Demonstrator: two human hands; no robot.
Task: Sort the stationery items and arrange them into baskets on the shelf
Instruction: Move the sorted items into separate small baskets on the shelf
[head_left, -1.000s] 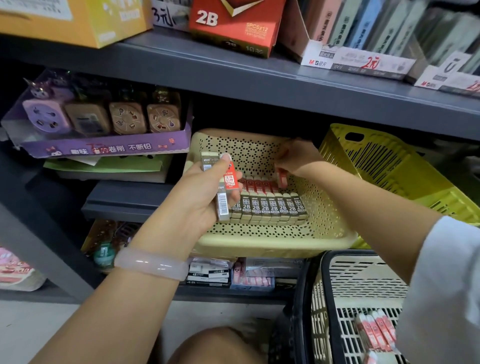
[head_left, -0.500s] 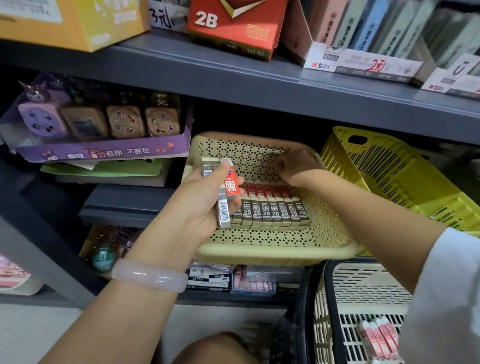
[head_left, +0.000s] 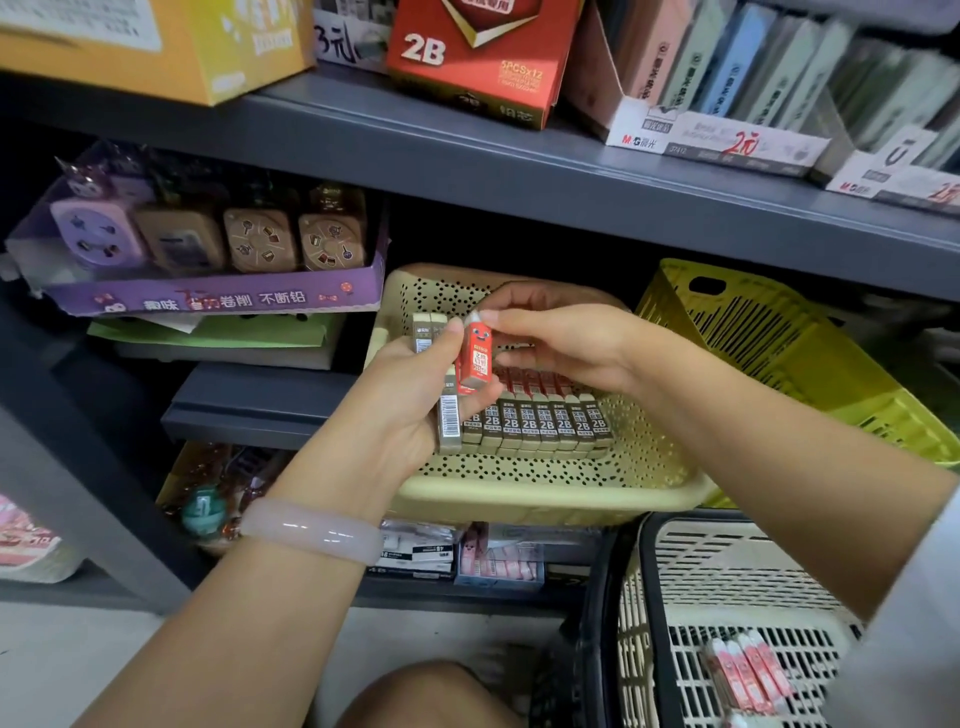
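Left side of the shelf (head_left: 519, 171): purple sharpener tray (head_left: 208, 299) sitting at the left end, not in play. Left hand (head_left: 400, 400) is gripping a small stack of brown 2B erasers (head_left: 448, 421), fingers curled round them, thumb pinning a red eraser (head_left: 475, 356) on top. Right hand (head_left: 561, 343) is pinching that red eraser's upper end between thumb and fingertips, so both hands are on it, above the left rear of the beige basket (head_left: 545, 493). Below them, a row of 2B erasers (head_left: 540, 421) is lying flat across the basket's middle, red ones behind. Step looks like pulling one piece off the handheld stack for placing. Next move is probably lifting it free and setting it flush at the row's end, same orientation. Yellow basket (head_left: 779, 353) is sitting tilted at the right; a black-rimmed basket (head_left: 649, 623) at lower right is holding more pink-red erasers (head_left: 748, 675).
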